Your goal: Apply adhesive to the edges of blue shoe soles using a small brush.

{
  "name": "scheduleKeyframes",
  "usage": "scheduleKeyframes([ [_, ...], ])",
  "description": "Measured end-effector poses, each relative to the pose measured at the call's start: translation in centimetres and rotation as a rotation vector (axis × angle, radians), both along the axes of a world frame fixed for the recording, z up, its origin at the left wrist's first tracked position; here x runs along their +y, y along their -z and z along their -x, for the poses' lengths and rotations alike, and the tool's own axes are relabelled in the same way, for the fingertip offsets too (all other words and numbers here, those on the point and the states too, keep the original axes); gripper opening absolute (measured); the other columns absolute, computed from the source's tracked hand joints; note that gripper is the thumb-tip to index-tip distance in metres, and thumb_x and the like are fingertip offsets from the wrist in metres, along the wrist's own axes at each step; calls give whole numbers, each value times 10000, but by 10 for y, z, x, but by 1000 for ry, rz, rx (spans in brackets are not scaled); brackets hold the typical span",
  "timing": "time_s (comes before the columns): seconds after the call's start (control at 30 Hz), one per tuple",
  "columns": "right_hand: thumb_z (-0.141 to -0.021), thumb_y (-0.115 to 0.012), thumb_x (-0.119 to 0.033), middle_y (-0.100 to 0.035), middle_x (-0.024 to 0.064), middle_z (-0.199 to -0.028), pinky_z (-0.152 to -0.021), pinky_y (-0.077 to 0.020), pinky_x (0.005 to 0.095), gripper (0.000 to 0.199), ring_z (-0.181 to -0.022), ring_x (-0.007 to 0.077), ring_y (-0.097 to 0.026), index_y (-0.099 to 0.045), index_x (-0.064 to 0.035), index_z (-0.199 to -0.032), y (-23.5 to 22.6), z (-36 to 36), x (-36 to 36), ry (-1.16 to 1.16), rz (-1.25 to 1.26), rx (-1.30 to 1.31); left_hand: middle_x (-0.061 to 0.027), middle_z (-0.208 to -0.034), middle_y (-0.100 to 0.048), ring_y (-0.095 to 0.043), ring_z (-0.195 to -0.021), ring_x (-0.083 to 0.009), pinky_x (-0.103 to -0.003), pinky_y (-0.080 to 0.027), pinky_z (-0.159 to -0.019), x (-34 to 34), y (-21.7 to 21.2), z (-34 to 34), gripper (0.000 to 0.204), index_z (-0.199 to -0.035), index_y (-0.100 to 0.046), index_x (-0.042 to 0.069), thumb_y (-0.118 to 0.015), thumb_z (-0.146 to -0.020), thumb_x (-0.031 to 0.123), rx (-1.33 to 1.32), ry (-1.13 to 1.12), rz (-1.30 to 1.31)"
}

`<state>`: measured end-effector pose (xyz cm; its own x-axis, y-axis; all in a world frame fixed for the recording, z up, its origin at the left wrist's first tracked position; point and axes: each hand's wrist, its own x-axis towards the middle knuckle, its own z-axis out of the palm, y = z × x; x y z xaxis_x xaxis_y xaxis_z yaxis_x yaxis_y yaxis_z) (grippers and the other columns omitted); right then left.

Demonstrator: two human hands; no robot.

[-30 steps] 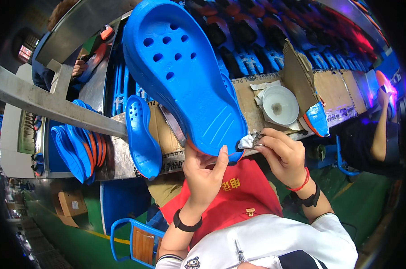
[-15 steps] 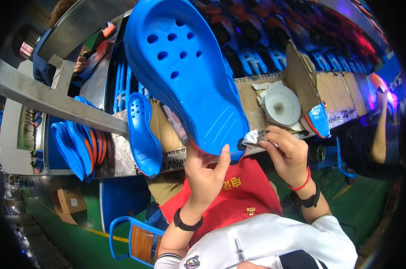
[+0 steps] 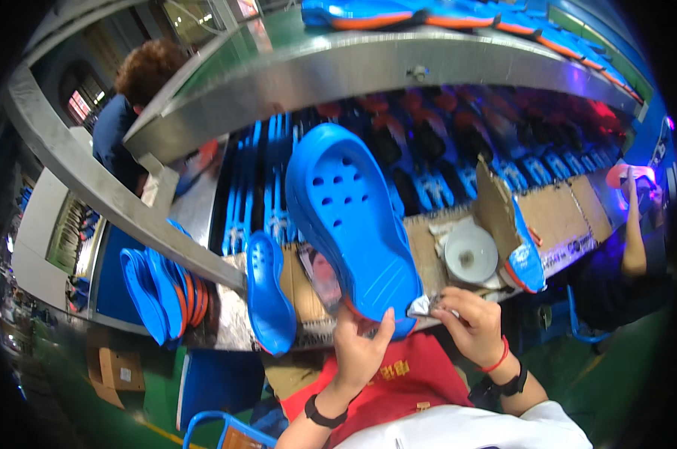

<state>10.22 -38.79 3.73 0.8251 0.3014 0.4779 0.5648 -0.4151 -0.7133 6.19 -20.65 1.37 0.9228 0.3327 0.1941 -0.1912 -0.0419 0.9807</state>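
Note:
A blue shoe sole (image 3: 357, 224) with holes at its toe end is held up, tilted, over the bench. My left hand (image 3: 359, 350) grips its heel end, thumb on the near edge and fingers underneath. In my right hand (image 3: 469, 322) fingertips pinch a crumpled white scrap (image 3: 419, 305), cloth or paper, with something dark beside it. That scrap is at the right side of the heel rim; whether it presses on the sole I cannot tell. Another blue sole (image 3: 269, 295) lies left of the held one.
A white bowl (image 3: 471, 253) stands on the cardboard-covered bench beside an upright cardboard flap (image 3: 495, 209). Blue-and-orange soles (image 3: 159, 288) are stacked at left, behind a metal bar (image 3: 129, 202). A metal shelf (image 3: 383, 75) crosses above a rack. Co-workers are at far left and right.
The view has tilted up, bringing the metal shelf into sight. The sole and both hands appear lower and farther off. Both hands keep their grips at the heel.

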Motion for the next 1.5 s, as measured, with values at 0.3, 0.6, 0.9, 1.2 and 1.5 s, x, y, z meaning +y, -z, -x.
scheduleKeyframes([
  [0.3, -782, -686, 57, -667, 158, -926, -575, -440, 217, 82, -653, 115, -571, -636, 50, -847, -15, 6, -43, 325, -351, -250, -152, -1198, -554, -601, -1035, -219, -359, -514, -886, 31, -120, -61, 572, -1296, -357, -9, -679, -841, 118, -191, 216, 87],
  [0.6, -762, -692, 65, -667, 142, -923, -534, -438, 236, 114, -622, 160, -597, -645, 25, -857, 0, -6, -31, 210, -170, -138, -187, -1193, -594, -689, -796, -243, -279, -586, -632, 79, -198, -148, 369, -1170, -471, -50, -577, -960, 234, -215, 425, 237],
  [0.9, -811, -679, -72, -622, 114, -972, -548, -493, 370, 123, -630, 299, -631, -615, -58, -915, 38, -36, -36, 384, 382, -303, -185, -1151, -454, -646, -678, -247, -356, -539, -612, 20, 34, -5, 512, -1199, -425, -31, -714, -828, 171, 189, 93, -905],
  [1.2, -823, -662, -117, -618, 90, -900, -569, -496, 391, 74, -659, 306, -629, -622, -76, -869, 64, -60, -43, 452, 580, -125, -165, -1258, -397, -596, -798, -148, -240, -528, -643, 22, 65, -8, 640, -1314, -331, -27, -718, -805, 3, 372, 154, -122],
  [1.5, -810, -674, -146, -600, 105, -896, -553, -509, 403, 119, -648, 322, -642, -605, -67, -867, 66, -69, -44, 364, 585, -154, -113, -1223, -563, -609, -1040, -184, -345, -514, -902, 27, 13, -11, 512, -1345, -382, -5, -604, -890, 71, 402, 422, 723],
])
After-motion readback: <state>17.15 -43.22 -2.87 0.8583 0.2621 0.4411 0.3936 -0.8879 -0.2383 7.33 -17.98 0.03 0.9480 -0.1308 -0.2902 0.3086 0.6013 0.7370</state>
